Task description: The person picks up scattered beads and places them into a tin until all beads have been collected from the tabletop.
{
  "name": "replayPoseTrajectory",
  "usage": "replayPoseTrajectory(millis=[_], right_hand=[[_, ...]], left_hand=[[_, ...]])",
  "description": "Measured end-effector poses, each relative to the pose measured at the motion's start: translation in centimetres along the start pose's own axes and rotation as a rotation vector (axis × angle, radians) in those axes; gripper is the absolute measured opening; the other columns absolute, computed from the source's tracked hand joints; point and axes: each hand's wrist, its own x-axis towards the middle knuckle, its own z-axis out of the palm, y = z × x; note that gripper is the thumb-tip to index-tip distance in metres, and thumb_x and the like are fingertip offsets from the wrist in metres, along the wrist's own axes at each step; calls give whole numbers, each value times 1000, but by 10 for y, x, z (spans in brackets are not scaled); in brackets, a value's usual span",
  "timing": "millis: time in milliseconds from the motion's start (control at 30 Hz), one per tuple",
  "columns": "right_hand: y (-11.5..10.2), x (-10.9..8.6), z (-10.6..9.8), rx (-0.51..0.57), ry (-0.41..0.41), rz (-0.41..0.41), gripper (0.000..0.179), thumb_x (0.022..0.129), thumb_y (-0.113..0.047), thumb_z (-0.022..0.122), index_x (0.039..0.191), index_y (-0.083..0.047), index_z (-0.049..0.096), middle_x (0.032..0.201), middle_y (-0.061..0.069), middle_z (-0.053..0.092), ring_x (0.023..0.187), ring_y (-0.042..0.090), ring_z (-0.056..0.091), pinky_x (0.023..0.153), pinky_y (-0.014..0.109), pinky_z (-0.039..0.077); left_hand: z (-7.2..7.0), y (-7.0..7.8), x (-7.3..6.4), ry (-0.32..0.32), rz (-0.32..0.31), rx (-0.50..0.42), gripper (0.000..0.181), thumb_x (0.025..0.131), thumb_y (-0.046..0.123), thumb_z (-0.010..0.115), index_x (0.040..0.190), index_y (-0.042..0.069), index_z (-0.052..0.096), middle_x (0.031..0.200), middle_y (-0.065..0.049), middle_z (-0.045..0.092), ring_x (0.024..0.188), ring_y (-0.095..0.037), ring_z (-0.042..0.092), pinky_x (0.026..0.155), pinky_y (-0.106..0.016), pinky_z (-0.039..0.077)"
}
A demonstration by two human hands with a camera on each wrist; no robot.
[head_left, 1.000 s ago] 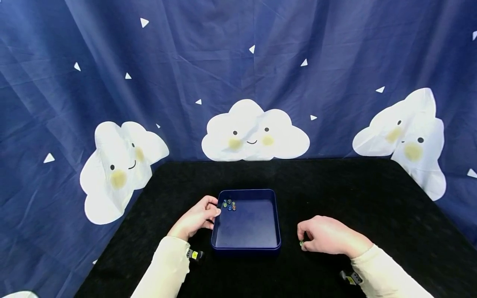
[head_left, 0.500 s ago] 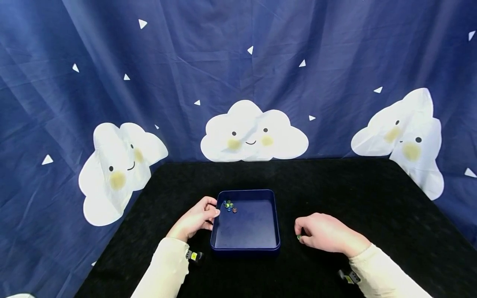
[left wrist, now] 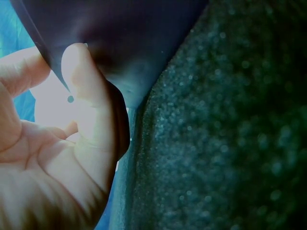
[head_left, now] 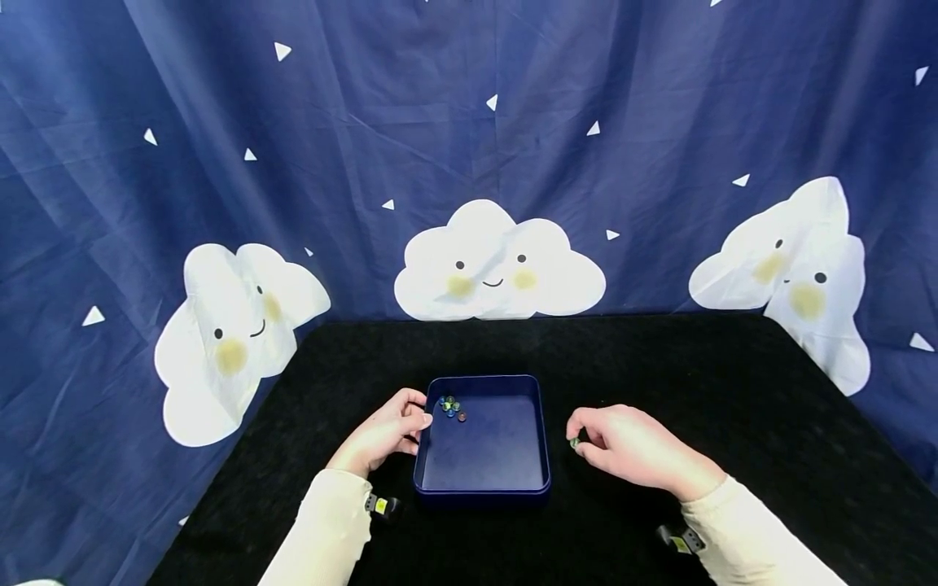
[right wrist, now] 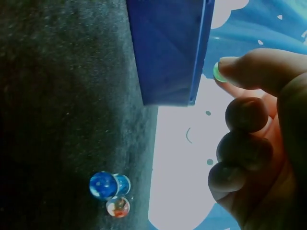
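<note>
A shallow square blue tray [head_left: 487,491] stands on the black cloth. Several glass marbles [head_left: 450,407] cluster in its far left corner. At the tray's left side, my left hand [head_left: 384,430] grips the wall between thumb [left wrist: 79,69] and fingers. Right of the tray, my right hand [head_left: 633,446] pinches a small greenish marble [head_left: 575,443] between thumb and index finger. In the right wrist view that held marble [right wrist: 218,73] is mostly covered by the thumb, and the other fingers are curled in below.
In the right wrist view, two blue marbles [right wrist: 103,185] and an orange one [right wrist: 118,207] lie on the cloth; the head view does not show them. A blue curtain [head_left: 469,106] with white clouds [head_left: 498,268] stands behind the black cloth [head_left: 659,358].
My right hand has moved left and away from me, closer to the tray, carrying the pinched marble. The marbles in the tray have shifted slightly. The left hand has kept its place.
</note>
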Motion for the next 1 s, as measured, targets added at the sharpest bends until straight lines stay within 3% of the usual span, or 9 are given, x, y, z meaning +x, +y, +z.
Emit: replayPoseTrajectory(millis=[700, 1000], right_hand=[[-7, 17, 2, 26, 59, 4, 21, 85, -23, 65, 100, -37, 59, 58, -20, 42, 51, -2, 42, 54, 20, 40], [-9, 38, 7, 47, 93, -10, 20, 85, -23, 64, 102, -34, 61, 58, -19, 42, 50, -1, 41, 53, 20, 39]], left_hand=[[-1, -3, 3, -11, 0, -24, 49, 87, 14, 63, 125, 2, 36, 91, -11, 53, 69, -18, 54, 55, -33, 50], [-1, -3, 3, -7, 0, -21, 49, 86, 15, 64, 124, 2, 37, 91, -11, 52, 68, -19, 53, 54, -32, 50]])
